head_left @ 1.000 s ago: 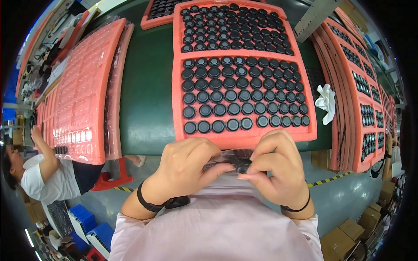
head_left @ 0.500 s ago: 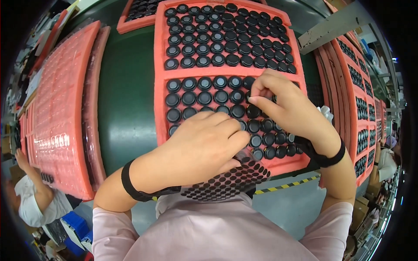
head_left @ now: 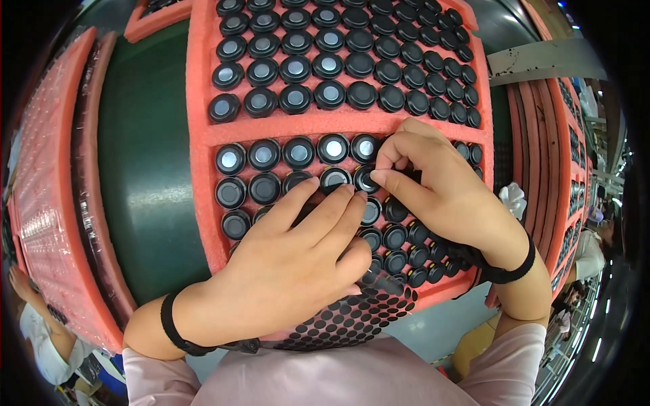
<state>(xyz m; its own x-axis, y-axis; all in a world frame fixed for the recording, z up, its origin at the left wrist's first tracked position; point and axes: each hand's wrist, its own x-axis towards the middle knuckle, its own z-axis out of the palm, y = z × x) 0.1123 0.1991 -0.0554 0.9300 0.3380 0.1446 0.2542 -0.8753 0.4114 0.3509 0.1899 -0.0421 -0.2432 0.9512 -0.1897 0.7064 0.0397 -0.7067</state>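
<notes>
My left hand has its middle fingertips on a black round part in the tray. Beneath its palm and thumb it keeps a clear sheet of round black dots, slanting down toward my body; the exact grip is hidden. With thumb and index finger pinched, my right hand is at the edge of the neighbouring round part; whatever is in the pinch is too small to make out. The pink foam tray holds rows of these parts, some with pale grey discs on top, others with dark tops.
A pale metal bar juts in at the upper right. Stacked pink foam sheets stand to the right, near a crumpled white wrapper. Plastic-covered pink trays lean at left beside the green surface. Another person's arm shows at lower left.
My view has come closer to the tray. The left hand's fingers have stretched forward onto a round part, and the right hand's pinch has moved left and down toward the part beside it.
</notes>
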